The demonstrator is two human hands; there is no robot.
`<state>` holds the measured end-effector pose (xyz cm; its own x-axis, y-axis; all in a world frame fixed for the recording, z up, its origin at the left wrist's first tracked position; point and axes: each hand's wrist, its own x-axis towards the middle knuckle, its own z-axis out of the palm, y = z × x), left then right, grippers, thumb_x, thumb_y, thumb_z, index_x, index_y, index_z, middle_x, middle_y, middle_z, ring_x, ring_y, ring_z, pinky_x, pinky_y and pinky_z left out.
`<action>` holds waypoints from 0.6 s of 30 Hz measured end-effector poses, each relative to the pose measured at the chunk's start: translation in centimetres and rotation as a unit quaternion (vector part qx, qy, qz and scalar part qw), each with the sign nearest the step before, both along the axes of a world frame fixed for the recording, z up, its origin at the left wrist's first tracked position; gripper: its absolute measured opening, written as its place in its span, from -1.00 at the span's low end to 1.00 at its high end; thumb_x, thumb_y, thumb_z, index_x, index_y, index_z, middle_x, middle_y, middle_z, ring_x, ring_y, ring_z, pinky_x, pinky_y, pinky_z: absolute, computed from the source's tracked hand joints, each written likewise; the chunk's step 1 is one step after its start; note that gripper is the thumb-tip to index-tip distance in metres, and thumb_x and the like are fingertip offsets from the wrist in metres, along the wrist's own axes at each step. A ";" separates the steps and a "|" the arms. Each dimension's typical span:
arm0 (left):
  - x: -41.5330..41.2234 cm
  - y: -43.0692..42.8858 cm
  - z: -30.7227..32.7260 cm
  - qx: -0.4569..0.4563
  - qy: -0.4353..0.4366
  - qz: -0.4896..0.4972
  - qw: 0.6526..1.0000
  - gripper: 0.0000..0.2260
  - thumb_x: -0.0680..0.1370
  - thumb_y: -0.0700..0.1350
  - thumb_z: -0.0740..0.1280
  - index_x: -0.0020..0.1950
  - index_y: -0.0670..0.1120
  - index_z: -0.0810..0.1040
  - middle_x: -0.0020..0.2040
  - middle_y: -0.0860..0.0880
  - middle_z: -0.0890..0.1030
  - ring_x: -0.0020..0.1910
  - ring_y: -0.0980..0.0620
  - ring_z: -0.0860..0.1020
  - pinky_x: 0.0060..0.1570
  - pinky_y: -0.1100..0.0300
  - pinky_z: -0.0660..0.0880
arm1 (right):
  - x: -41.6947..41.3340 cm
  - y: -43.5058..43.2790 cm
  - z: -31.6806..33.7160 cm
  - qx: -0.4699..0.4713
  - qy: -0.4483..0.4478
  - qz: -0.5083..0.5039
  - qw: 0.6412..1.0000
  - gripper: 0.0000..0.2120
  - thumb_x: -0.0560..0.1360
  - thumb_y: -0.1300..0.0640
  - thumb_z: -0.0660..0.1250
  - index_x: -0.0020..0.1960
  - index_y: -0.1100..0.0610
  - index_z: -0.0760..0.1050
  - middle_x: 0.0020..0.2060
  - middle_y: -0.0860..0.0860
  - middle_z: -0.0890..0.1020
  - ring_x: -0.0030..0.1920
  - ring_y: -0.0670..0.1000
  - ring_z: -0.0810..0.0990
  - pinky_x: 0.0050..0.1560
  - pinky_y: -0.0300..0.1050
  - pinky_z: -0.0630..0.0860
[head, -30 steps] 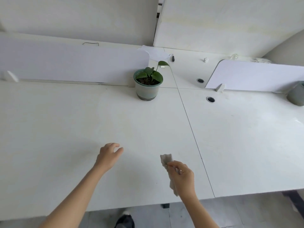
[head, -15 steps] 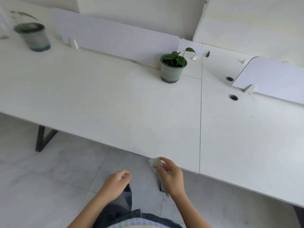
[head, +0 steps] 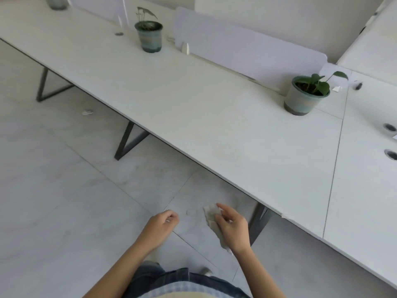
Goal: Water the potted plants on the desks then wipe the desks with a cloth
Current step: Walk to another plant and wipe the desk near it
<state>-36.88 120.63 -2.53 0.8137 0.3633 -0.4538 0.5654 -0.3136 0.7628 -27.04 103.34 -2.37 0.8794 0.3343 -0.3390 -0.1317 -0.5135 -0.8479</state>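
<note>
My right hand (head: 233,227) grips a crumpled pale cloth (head: 211,212) in front of me, over the floor and off the desk's front edge. My left hand (head: 162,223) hangs beside it with loosely curled fingers and holds nothing. A long white desk (head: 193,100) runs from upper left to lower right. On it stand a potted plant with broad green leaves (head: 306,94) at the right and a second potted plant with thin stems (head: 149,36) further left. Part of a third pot (head: 57,2) shows at the top left corner.
White divider panels (head: 236,46) stand along the desk's back edge. Dark metal desk legs (head: 129,140) reach down to the pale tiled floor (head: 53,190). Two cable holes (head: 390,127) sit in the desk at the far right. A small scrap (head: 87,112) lies on the floor.
My view has swung left and back from the desk. Both hands, over the desktop a second ago, are now over the floor; the right one still holds the cloth. More pots came into view.
</note>
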 end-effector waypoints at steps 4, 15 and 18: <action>-3.9 5.8 0.4 0.006 -0.009 0.001 1.000 -0.88 0.58 -0.04 0.17 0.01 0.02 0.49 -0.04 0.12 0.54 -0.02 0.19 0.49 -0.17 0.50 0.32 | -3.0 7.0 -0.4 -0.002 0.000 0.013 1.000 -0.71 0.49 0.24 0.28 0.19 0.10 0.54 -0.08 0.00 0.57 -0.02 -0.07 0.53 -0.04 -0.38 0.39; -17.5 22.0 -1.7 -0.003 0.050 0.283 0.958 -0.79 0.58 -0.10 0.17 -0.25 -0.04 0.46 -0.22 -0.05 0.55 -0.14 -0.04 0.52 -0.23 0.22 0.36 | -10.8 24.6 -1.8 -0.062 -0.046 0.185 0.980 -0.72 0.50 0.27 0.26 0.16 0.10 0.57 -0.07 0.16 0.70 -0.06 0.14 0.64 -0.21 -0.45 0.43; -16.8 23.6 -2.3 -0.035 0.054 0.256 0.965 -0.80 0.57 -0.09 0.18 -0.24 -0.01 0.47 -0.19 -0.02 0.56 -0.16 0.01 0.51 -0.23 0.31 0.37 | -10.1 27.2 -2.3 -0.080 -0.040 0.188 0.978 -0.74 0.50 0.23 0.27 0.15 0.08 0.58 -0.13 0.21 0.69 -0.13 0.17 0.64 -0.24 -0.35 0.43</action>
